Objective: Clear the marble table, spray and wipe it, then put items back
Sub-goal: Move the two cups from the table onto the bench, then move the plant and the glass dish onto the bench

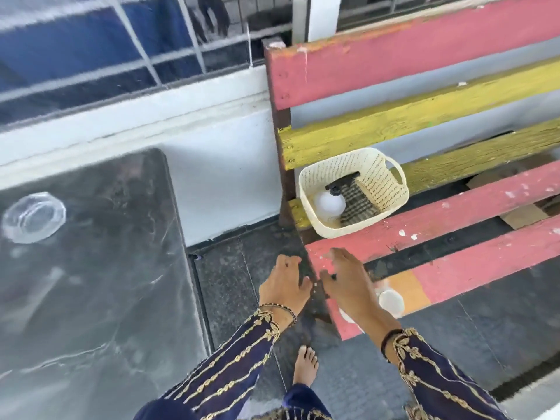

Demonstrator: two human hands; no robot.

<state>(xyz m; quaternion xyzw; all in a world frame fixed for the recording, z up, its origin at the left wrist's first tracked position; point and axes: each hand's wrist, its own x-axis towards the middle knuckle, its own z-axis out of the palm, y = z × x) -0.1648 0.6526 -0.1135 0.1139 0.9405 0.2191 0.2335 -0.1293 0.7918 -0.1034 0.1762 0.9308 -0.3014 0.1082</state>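
Marble table [100, 298] carries only a glass dish [34, 217] near its far left edge. Bench [424, 237] holds the cream basket [353, 192] at its left end. Both hands, left [285, 283] and right [348, 283], hang released, grasping nothing. Reach cleanly; open floor between table and bench.

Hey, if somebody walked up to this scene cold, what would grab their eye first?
Probably the bench on the right, its worn slats painted pink and yellow. A cream basket sits on its seat at the near end, holding a white spray bottle and a checked cloth. On the left, a clear glass ashtray sits alone on the dark marble table, while the left hand and right hand reach toward the bench, both empty.
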